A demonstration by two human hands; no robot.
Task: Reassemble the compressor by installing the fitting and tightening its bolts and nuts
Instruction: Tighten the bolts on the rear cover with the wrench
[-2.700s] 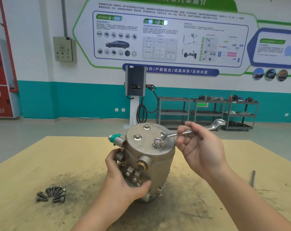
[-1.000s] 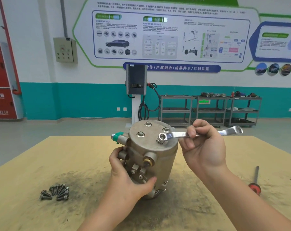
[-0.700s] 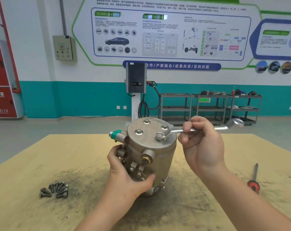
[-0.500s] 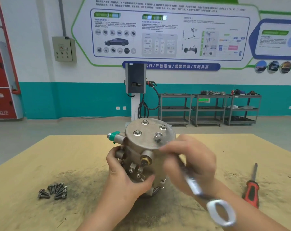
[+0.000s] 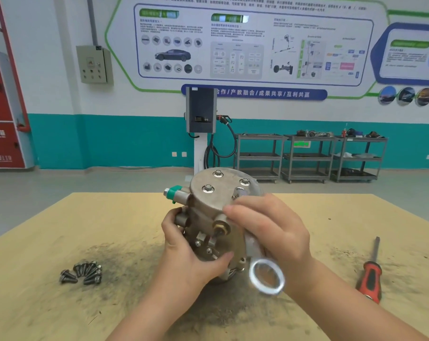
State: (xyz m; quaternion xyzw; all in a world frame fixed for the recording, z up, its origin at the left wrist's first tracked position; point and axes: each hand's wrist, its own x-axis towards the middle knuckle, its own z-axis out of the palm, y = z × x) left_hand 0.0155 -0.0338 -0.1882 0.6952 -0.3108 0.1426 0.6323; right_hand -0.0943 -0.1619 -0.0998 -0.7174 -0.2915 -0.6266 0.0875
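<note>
Head view: tan tabletop, smudged dark around the compressor standing upright between both hands. Left hand clasped round its lower body; right hand clenched on a wrench. Loose bolts left of hands, screwdriver right. Beyond: grey floor, teal-banded wall, shelving carts.

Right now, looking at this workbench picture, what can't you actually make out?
- Wrench: head view; blurred by motion, and the right hand covers its shaft and far end.
- Fourth top bolt on the compressor: smeared, partly behind the right hand's fingers.
- Compressor's base: hidden by the left hand.
- Loose bolts: piled together, too small to count.
- Wall poster text: too small and soft to read.
</note>
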